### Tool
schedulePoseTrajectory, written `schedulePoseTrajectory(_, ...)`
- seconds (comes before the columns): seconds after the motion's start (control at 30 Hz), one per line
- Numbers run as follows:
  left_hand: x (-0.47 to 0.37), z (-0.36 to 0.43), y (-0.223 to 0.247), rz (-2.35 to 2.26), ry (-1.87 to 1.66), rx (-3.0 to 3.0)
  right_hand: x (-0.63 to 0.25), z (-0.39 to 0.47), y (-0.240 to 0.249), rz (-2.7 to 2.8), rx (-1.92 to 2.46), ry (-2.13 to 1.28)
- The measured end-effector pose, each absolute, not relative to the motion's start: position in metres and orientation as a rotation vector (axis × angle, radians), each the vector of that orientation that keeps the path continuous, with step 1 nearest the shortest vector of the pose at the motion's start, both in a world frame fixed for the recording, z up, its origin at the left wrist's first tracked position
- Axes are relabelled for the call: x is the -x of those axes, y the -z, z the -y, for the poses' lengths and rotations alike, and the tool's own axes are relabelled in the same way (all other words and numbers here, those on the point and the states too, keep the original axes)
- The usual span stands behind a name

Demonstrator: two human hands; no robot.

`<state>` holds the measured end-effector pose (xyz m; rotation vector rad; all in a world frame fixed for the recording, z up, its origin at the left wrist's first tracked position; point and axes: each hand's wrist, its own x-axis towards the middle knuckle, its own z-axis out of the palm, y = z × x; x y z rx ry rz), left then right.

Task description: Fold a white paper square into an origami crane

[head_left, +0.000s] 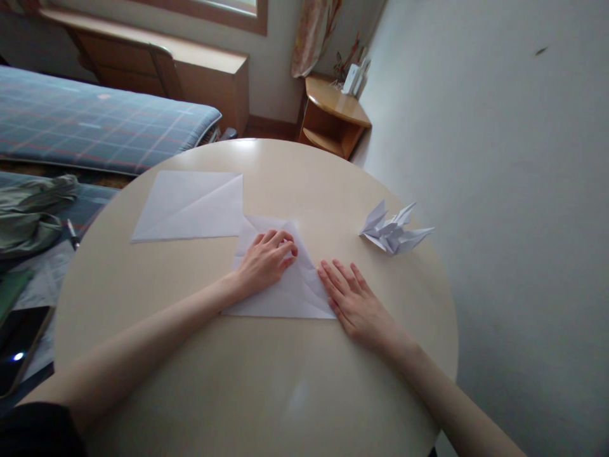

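A white sheet of paper [285, 298] with creases lies on the round table, its upper right corner folded in along a slanting edge. My left hand [267, 257] rests on the middle of this sheet with its fingers curled; whether anything is pinched in them is hidden. Flat at the sheet's right edge lies my right hand [353, 298], fingers stretched out, fingertips touching the paper's edge. Up and to the left is a stack of white paper [190, 206] with a diagonal crease. Folded paper cranes [394, 231] stand close together on the right.
The round table [266, 381] has a wall [523, 222] on its right. A plaid mattress [104, 124] is beyond it on the left. A phone [21, 349], papers and a crumpled green cloth [33, 216] lie at the lower left. A wooden corner shelf [335, 101] stands behind.
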<state>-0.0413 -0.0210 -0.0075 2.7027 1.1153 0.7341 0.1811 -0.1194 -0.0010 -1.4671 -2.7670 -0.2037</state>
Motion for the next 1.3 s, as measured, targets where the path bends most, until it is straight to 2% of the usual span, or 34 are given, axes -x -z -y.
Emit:
schedulePoseTrajectory(0.23,0.042,0.022,0.006,-1.115,-0.738,-2.706,-0.177,0.127,0.002,2.629,1.577,0.232)
schedulePoseTrajectory(0.7,0.041,0.021,0.008,-1.101,-0.743,-2.704,-0.184,0.109,0.0,2.845,1.553,0.067)
schedulePoseTrajectory(1.07,0.042,0.023,0.007,-1.044,-0.761,-2.799,-0.167,0.142,0.015,2.258,1.9,0.255)
schedulePoseTrajectory(1.3,0.042,0.024,0.006,-1.005,-0.764,-2.845,-0.17,0.143,0.016,2.29,1.893,0.203)
